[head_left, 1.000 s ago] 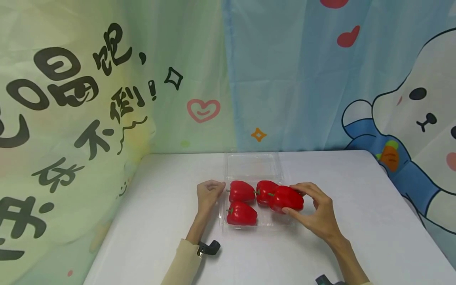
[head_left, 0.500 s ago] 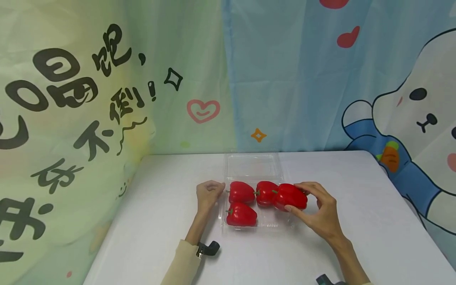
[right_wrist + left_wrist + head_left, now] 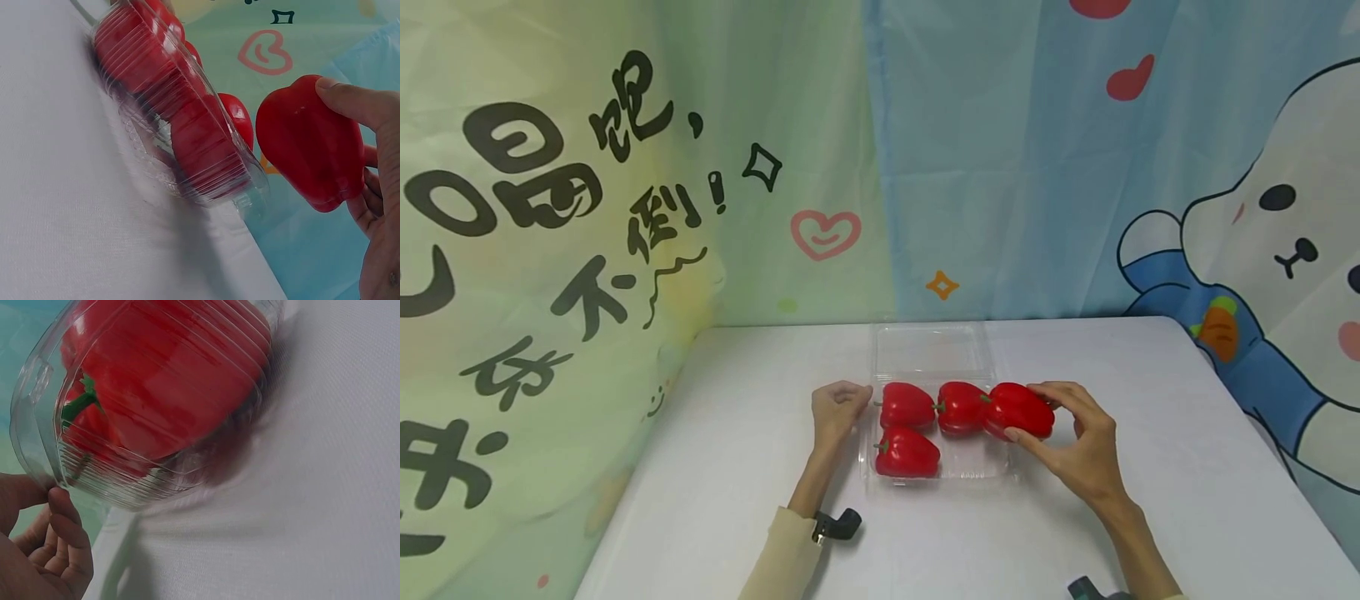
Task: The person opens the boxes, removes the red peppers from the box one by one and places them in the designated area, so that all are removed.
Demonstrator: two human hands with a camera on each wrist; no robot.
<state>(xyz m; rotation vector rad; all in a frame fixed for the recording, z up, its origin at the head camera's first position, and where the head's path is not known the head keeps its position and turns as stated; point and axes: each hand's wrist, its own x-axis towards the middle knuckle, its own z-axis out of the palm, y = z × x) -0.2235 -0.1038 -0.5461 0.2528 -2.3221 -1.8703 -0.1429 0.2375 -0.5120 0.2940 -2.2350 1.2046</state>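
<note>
A red bell pepper (image 3: 1019, 408) with a green stem is gripped by my right hand (image 3: 1078, 442), thumb on its near side and fingers behind. In the right wrist view this held pepper (image 3: 309, 144) is just past the rim of the clear plastic clamshell box (image 3: 973, 458). My left hand (image 3: 838, 412) pinches the box's left rim between thumb and forefinger, which the left wrist view shows close up. Inside the box lie three more red peppers: one at the back left (image 3: 906, 406), one in the back middle (image 3: 960, 408) and one at the front left (image 3: 907, 452).
The box's clear lid (image 3: 931, 348) is folded back flat toward the far edge of the white table (image 3: 745, 400). Behind the table hangs a printed curtain (image 3: 1000, 167). Dark wrist cameras sit on both wrists, the left one (image 3: 838, 525) over a beige sleeve.
My right hand has moved right with its pepper, from over the back middle pepper to the box's right side. My left hand stays at the rim, and the other peppers keep their places.
</note>
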